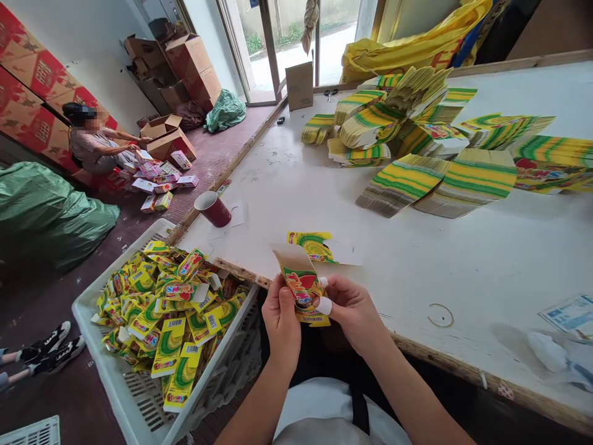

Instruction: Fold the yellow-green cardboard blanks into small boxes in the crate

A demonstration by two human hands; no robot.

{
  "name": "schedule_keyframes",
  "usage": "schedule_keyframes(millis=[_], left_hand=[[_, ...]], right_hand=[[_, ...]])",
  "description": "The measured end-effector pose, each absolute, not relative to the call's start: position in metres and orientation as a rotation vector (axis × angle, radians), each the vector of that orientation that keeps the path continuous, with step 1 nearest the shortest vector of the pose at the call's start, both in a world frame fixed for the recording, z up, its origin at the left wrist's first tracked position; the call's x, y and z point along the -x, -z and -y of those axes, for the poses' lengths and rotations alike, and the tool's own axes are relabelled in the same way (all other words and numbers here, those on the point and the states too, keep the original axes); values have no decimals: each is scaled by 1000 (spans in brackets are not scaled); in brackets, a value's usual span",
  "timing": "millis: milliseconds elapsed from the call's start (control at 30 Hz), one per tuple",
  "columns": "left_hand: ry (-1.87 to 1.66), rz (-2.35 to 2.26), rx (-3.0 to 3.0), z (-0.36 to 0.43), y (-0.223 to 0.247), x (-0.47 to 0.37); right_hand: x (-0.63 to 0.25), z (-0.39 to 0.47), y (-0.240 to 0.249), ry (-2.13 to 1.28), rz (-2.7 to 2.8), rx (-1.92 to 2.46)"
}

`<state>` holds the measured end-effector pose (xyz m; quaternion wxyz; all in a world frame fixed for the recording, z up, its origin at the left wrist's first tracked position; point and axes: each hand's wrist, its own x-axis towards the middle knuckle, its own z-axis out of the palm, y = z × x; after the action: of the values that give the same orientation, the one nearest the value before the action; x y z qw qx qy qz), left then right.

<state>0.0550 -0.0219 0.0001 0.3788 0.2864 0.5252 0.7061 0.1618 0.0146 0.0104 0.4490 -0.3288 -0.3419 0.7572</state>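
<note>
Over the table's front edge, a small yellow-green cardboard box point(302, 285) with red and white lettering is held between both hands, its upper flap standing up. My left hand point(281, 315) grips its left side, thumb on the front. My right hand point(349, 306) pinches the right side; white covers are on its thumb and a fingertip. Just behind lies another flat printed carton point(312, 244) on the white tabletop. To the left, a white plastic crate point(99, 355) holds a heap of similar yellow cartons point(169, 346).
Stacks of flat cartons point(435, 179) spread across the table's far right. A dark red mug point(213, 209) stands near the left edge; a small brown box point(299, 86) is at the back. On the floor at left, another person point(99, 145) sits among boxes.
</note>
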Motion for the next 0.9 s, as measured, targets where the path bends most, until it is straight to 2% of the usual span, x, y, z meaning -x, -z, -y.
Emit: schedule_keyframes(millis=[267,433,567,733,900], left_hand=[[-1707,-1628,-901,19,-3,-53],[-1821,-1294,-570,8,-3,-51],[-1864,-1225,-555,2,-7,-42],[-1843,-1191,-534,0,-11,-22],[-1847,-1219,-846,11,-33,1]], right_hand=[[-162,-14,-6,-1887,784,854],[-164,-18,-3,-1762,976,869],[-169,-17,2,-1588,1282,926],[-189,-19,-2,-1191,1556,954],[-214,-29,-17,-521,1864,895]])
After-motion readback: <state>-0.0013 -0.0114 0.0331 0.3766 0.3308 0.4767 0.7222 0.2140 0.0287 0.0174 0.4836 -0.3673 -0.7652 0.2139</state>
